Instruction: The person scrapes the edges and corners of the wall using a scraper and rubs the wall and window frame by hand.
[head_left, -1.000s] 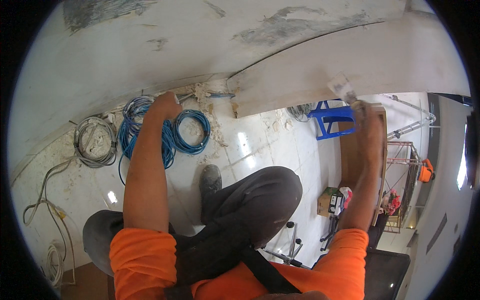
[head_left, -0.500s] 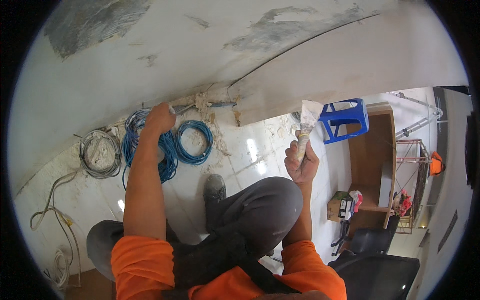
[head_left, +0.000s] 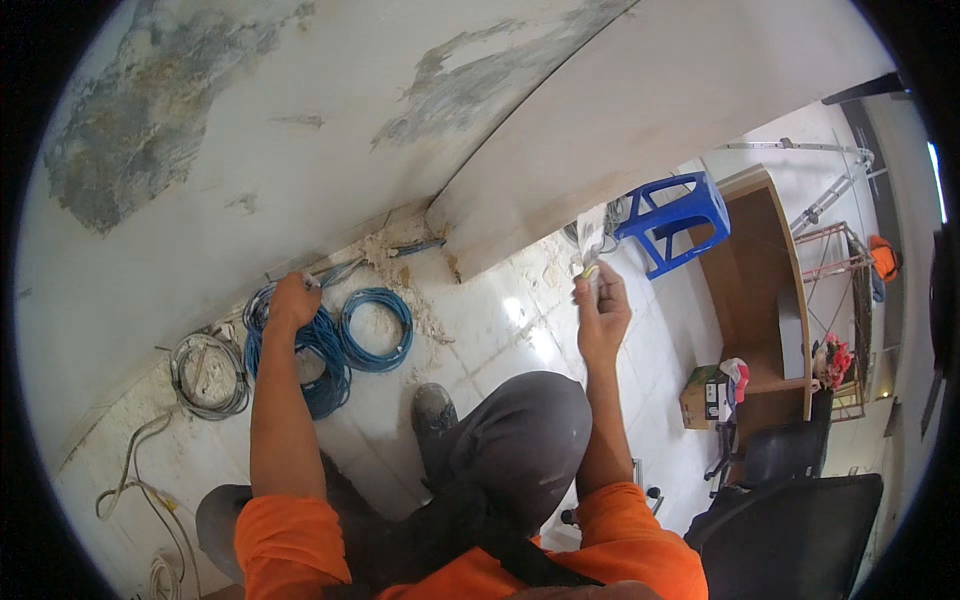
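Note:
My right hand (head_left: 605, 310) is closed round the handle of a putty knife (head_left: 592, 232). Its blade points up and away from me and is smeared with whitish plaster. At the foot of the wall, my left hand (head_left: 293, 300) is closed over the top of a tangled coil of blue cable (head_left: 325, 375). A small pale bit shows at its fingertips, but what it grips is hidden. Just right of it lies a second, round blue cable coil (head_left: 408, 335). Cables (head_left: 340, 272) run from there along the wall base, among crumbled plaster (head_left: 405, 278).
A scraped wall (head_left: 330, 170) rises ahead, with a white panel (head_left: 640, 130) to its right. A grey cable coil (head_left: 185, 385) and loose cable (head_left: 125, 487) lie left. Rightward stand a blue stool (head_left: 715, 210), a wooden cabinet (head_left: 745, 270), a carton (head_left: 697, 400) and black chairs (head_left: 800, 530).
My view has tilted and shifted, so the scene appears turned. The putty knife has turned in my right hand, its blade now more edge-on. My left hand remains at the blue coil.

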